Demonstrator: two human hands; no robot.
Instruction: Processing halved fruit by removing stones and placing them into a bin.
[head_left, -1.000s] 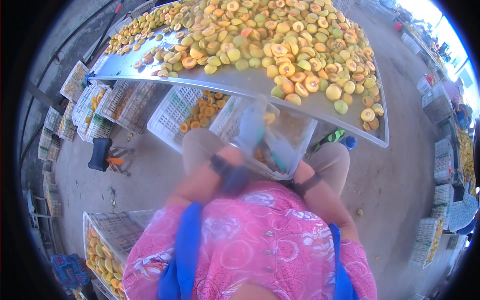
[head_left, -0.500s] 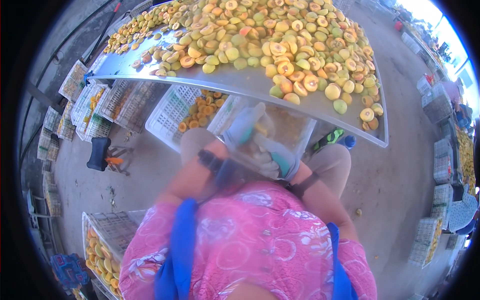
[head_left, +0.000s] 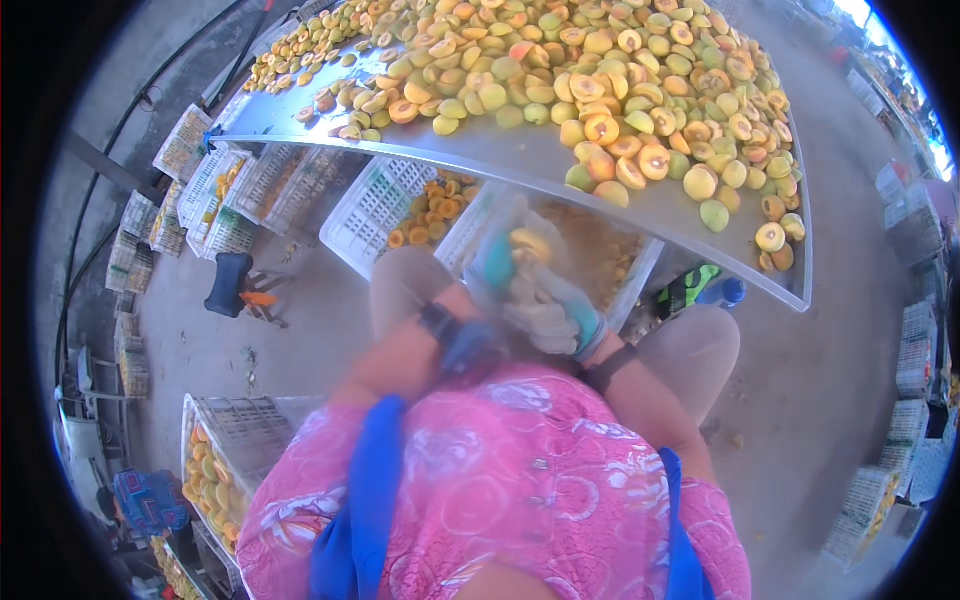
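Observation:
Both my hands wear pale work gloves with teal cuffs, held close together between my knees, below the near edge of the metal table. My left hand (head_left: pixel 494 258) is curled around a yellow peach half (head_left: pixel 531 243). Just beside it, my right hand (head_left: pixel 553 312) has its fingers bent inward; motion blurs them, and I cannot make out what they hold. Under the hands sits a white crate (head_left: pixel 640 290) with brownish bits of fruit inside. A large heap of halved peaches (head_left: pixel 560 85) covers most of the table (head_left: pixel 500 150) in front of me.
Left of my hands stands a white crate (head_left: pixel 358 215) of pitted fruit halves. A small folding stool (head_left: pixel 232 284) is on the floor farther left. Another crate (head_left: pixel 245 440) of fruit stands near my left elbow. Stacked crates (head_left: pixel 865 510) line the right side.
The table and crates have shifted rightward in view as my head turned. My hands stay close together, and the yellow peach half now shows more clearly in my left hand.

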